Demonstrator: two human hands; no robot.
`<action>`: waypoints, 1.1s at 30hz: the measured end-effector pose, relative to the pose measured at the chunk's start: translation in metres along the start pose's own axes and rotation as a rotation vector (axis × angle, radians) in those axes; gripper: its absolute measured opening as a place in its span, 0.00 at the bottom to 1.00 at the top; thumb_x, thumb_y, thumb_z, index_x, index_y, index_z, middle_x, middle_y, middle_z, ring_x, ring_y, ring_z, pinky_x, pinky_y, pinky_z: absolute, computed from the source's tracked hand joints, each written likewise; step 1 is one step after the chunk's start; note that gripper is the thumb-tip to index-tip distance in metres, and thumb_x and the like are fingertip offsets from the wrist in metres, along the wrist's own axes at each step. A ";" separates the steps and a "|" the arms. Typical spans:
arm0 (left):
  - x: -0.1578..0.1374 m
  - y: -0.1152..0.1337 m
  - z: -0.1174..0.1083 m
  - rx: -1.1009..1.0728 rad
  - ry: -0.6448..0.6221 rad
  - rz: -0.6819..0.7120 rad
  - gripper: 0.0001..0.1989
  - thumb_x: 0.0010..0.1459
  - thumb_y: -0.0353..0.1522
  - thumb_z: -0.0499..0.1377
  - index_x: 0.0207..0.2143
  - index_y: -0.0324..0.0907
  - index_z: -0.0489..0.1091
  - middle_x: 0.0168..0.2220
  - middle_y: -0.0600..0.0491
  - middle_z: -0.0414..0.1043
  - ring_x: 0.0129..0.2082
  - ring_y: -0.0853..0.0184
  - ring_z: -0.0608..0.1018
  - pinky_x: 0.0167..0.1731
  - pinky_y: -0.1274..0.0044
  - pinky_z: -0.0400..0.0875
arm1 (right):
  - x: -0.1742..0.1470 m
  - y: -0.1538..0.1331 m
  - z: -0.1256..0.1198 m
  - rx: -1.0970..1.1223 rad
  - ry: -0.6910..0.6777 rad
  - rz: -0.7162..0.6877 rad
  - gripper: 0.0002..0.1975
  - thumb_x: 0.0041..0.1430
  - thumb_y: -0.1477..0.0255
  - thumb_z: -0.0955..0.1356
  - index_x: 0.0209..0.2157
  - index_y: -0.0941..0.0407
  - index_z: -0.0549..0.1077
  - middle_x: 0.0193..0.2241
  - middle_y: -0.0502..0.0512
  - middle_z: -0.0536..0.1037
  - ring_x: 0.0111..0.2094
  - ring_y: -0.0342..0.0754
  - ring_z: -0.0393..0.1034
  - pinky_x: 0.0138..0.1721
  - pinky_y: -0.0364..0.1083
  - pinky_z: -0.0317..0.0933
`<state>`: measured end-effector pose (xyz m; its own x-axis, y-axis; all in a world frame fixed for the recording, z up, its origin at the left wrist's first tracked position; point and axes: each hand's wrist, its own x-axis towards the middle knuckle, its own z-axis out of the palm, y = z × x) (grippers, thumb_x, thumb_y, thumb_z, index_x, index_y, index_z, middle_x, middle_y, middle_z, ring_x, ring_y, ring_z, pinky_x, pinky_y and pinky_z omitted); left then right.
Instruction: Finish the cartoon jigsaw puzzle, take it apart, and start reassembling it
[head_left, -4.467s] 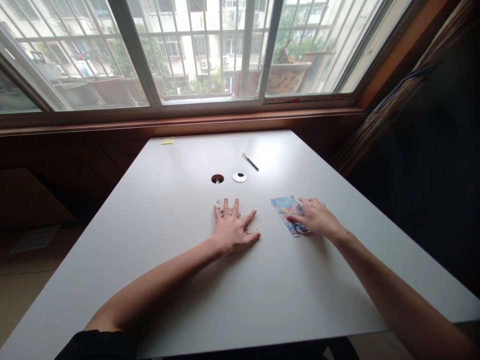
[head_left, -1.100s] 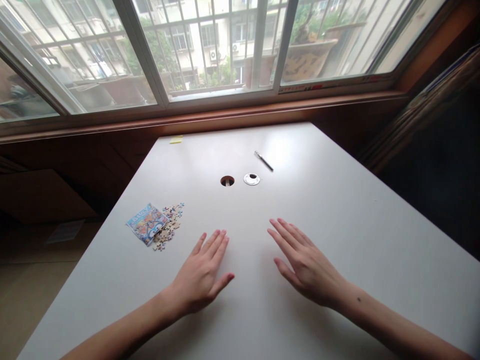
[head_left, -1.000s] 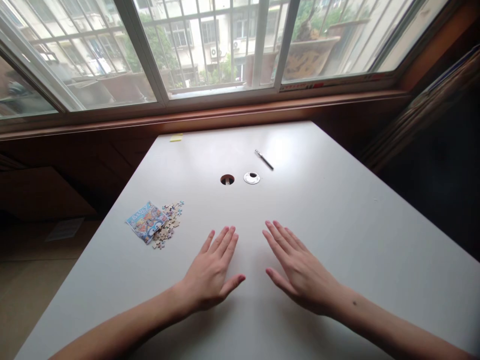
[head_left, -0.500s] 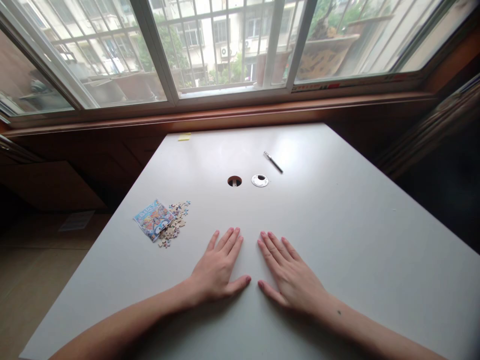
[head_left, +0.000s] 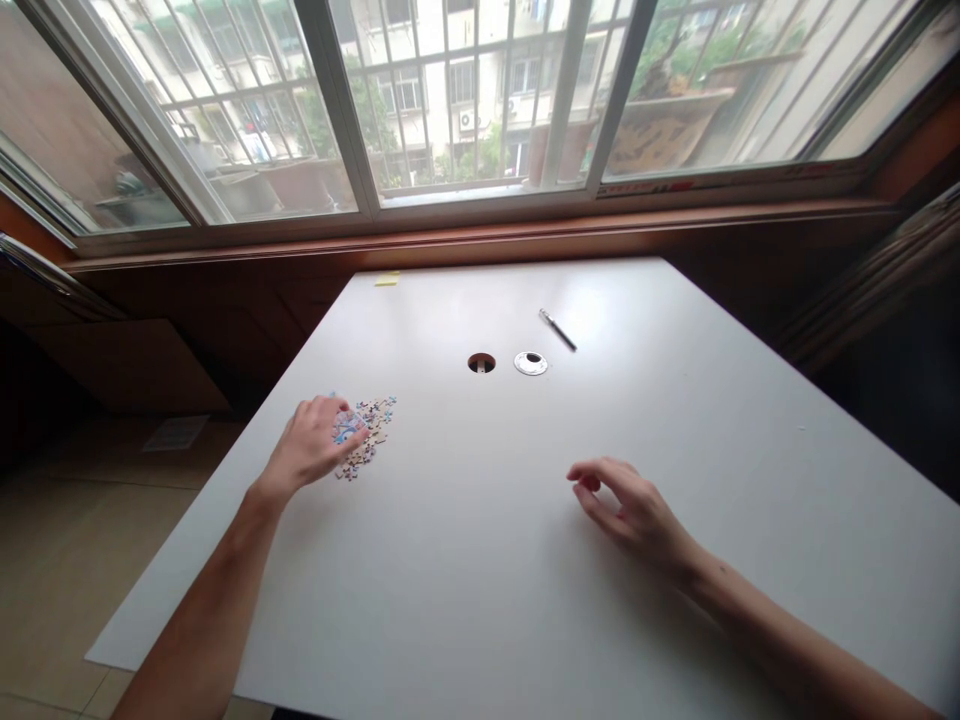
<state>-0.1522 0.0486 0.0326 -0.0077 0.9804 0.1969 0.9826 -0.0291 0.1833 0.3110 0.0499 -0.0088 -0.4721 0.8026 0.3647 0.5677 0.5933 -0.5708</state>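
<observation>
At nine o'clock on the smooth white tabletop (head_left: 465, 560), the left hand (head_left: 309, 440) is arching over a flat, blue printed packet (head_left: 349, 427); whether it is gripping, I cannot tell. Small tan-and-blue jigsaw pieces (head_left: 377, 413) are lying at the packet's three o'clock. The right hand (head_left: 628, 505), loosely curled, apparently unladen, is hanging at four o'clock. The packet is looking light and flexible; its edges are probably offering the best pinch.

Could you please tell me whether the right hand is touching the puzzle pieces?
No, the puzzle pieces lie beside the left hand, while the right hand is well apart from them across the white table.
</observation>
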 end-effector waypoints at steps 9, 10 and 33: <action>0.002 -0.021 0.005 -0.013 -0.124 -0.173 0.14 0.61 0.42 0.53 0.37 0.45 0.74 0.41 0.52 0.78 0.41 0.60 0.77 0.39 0.76 0.67 | 0.001 0.007 0.007 0.075 -0.039 0.150 0.08 0.65 0.67 0.63 0.36 0.53 0.73 0.25 0.50 0.72 0.25 0.45 0.67 0.32 0.46 0.66; 0.002 -0.019 0.000 -0.018 -0.119 -0.214 0.14 0.61 0.42 0.52 0.36 0.45 0.74 0.37 0.52 0.79 0.38 0.60 0.78 0.37 0.76 0.67 | 0.002 0.006 0.006 0.076 -0.039 0.146 0.08 0.64 0.67 0.63 0.36 0.53 0.73 0.25 0.50 0.72 0.26 0.45 0.67 0.32 0.46 0.66; 0.045 0.253 0.102 -0.464 -0.123 0.766 0.18 0.69 0.39 0.50 0.56 0.41 0.67 0.66 0.42 0.59 0.68 0.57 0.59 0.65 0.63 0.59 | 0.010 0.028 -0.001 -0.378 0.072 0.043 0.17 0.69 0.69 0.58 0.53 0.54 0.70 0.53 0.61 0.74 0.53 0.57 0.67 0.54 0.57 0.62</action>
<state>0.1154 0.1055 -0.0104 0.6638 0.6736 0.3251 0.5368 -0.7317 0.4201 0.3223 0.0748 -0.0204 -0.4018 0.8214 0.4047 0.8005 0.5297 -0.2803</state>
